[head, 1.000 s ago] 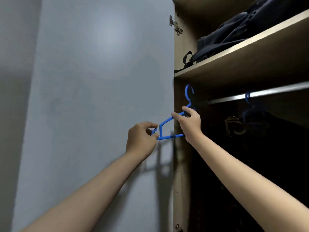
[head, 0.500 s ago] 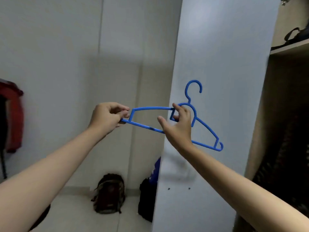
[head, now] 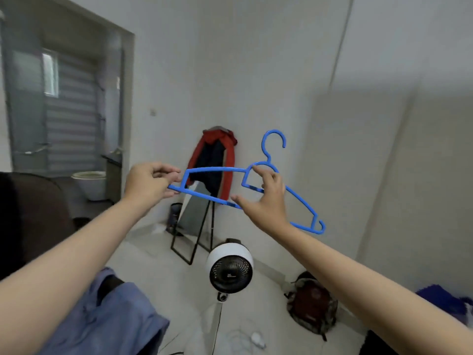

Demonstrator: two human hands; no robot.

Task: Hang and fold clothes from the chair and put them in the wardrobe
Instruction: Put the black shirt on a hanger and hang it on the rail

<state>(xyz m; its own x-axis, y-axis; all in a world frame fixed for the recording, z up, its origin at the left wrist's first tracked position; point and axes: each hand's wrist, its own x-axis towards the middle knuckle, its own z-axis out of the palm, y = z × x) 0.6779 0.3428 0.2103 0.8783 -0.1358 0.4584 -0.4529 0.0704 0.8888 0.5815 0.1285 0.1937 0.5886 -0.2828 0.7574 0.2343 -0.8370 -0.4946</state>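
Head view: blue hanger held in mid-air by both hands.
Left hand is closed, pinching the hanger's left end. Right hand is half open, fingers curled around the frame below the hook. Blue garment lies at the lower left; a fan stands on the floor.

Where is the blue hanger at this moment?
In the head view the hanger is in mid-air at the centre, held level by both hands: the left hand pinches its left end, the right hand holds near the hook, in front of the red jacket.
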